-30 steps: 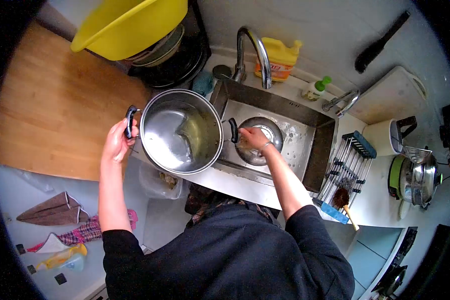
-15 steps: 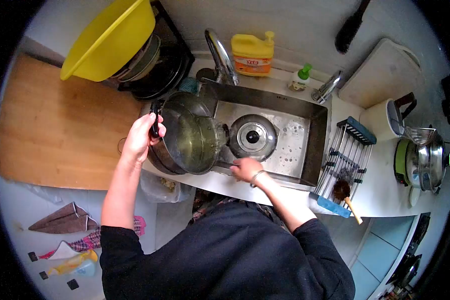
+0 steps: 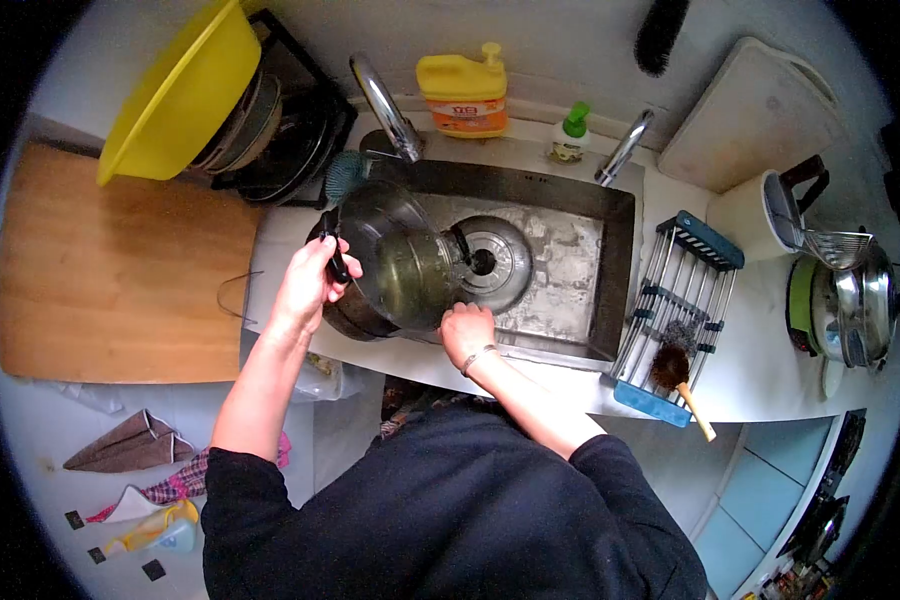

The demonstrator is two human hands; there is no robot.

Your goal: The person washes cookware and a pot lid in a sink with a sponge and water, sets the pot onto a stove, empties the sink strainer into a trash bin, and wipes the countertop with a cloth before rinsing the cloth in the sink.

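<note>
My left hand (image 3: 313, 280) is closed around the black handle of a steel pot (image 3: 405, 275). The pot is tilted over the left end of the sink (image 3: 570, 300), and yellowish liquid shows inside it. Its other black handle points to the sink and is free. Below that handle, my right hand (image 3: 467, 335) is closed at the pot's lower side by the front sink edge; its fingertips are hidden, and what they grip is unclear. A lid (image 3: 510, 265) with a black knob lies in the sink, partly behind the pot.
A faucet (image 3: 385, 105) arches behind the pot, beside a yellow jug (image 3: 462, 105) and a green-topped bottle (image 3: 570, 135). A rack (image 3: 655, 300) with a brush (image 3: 695, 410) stands right of the sink. A wooden board (image 3: 120, 270) and a yellow basin (image 3: 175, 100) are at left.
The pot has tipped towards the sink, with my left hand staying on its handle. My right hand has left the other handle and moved down to the pot's lower side. The view has shifted.
</note>
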